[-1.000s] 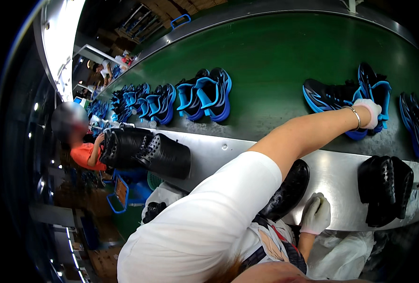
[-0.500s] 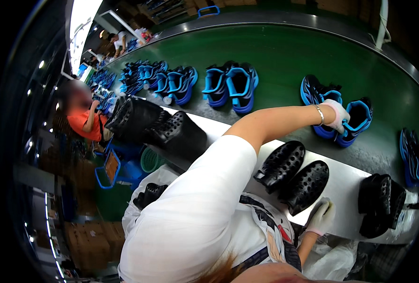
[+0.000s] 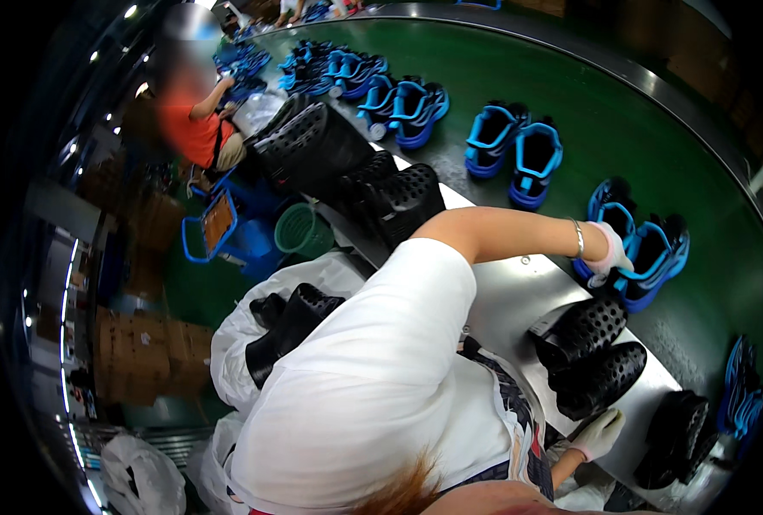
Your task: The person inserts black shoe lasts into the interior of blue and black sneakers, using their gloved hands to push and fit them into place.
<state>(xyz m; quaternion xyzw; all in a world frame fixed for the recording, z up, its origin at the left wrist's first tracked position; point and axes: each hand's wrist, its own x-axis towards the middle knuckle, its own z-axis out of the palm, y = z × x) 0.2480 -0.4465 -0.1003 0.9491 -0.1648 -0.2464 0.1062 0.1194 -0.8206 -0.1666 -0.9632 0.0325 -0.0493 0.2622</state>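
1. Ok, left: black perforated shoe stacks (image 3: 347,163) crowd the steel ledge (image 3: 519,296) edge.
2. Centre: bare green belt (image 3: 647,146) beyond the blue shoes.
3. Left hand (image 3: 609,253), gloved, arm extended, clasps blue shoe pair (image 3: 643,249) at belt's near edge.
4. Right hand (image 3: 598,433), low by ledge; grip unclear.

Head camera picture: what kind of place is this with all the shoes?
Probably a shoe factory line. Pairs of blue shoes ride a long green belt, black shoes wait on the metal table, and another worker sits nearby.
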